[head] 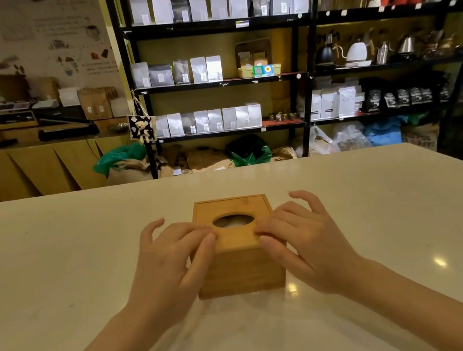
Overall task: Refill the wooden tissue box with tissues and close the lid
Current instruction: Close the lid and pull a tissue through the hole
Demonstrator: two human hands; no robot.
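Plainly the box (235, 246), mid-table (59, 274), is rigid, smooth wood, likely light enough to skid; best steadied by its side walls. Left hand (171, 261) lies relaxed, fingertips pressing the lid (234, 236) beside the oval hole. Right hand (296, 243) mirrors it, gripping nothing.

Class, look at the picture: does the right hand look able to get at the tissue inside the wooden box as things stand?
Probably yes. The right hand rests at the lid beside the oval opening, which is uncovered, with pale tissue showing inside. Nothing lies between fingers and hole.
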